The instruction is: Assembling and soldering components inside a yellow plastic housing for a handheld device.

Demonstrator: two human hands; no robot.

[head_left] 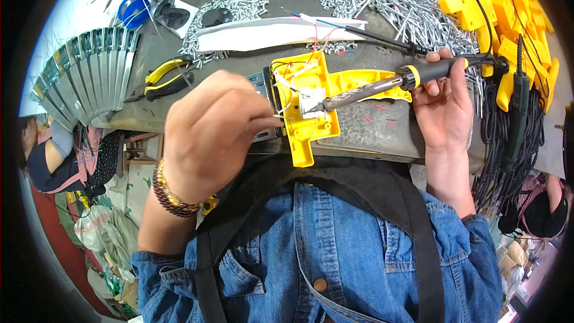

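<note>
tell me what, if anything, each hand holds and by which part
The right hand holds the soldering iron by its black handle. The left hand is by the yellow casing, too blurred to tell whether it holds anything.

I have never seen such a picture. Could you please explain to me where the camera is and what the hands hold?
There is no robot here, only two bare hands. The camera is worn on the head and looks down. The right hand holds a soldering iron, its tip at a white part in an open yellow casing. The left hand is near the casing's left edge; blur hides what it may hold. On the table lie loose screws, pliers and a white strip.
</note>
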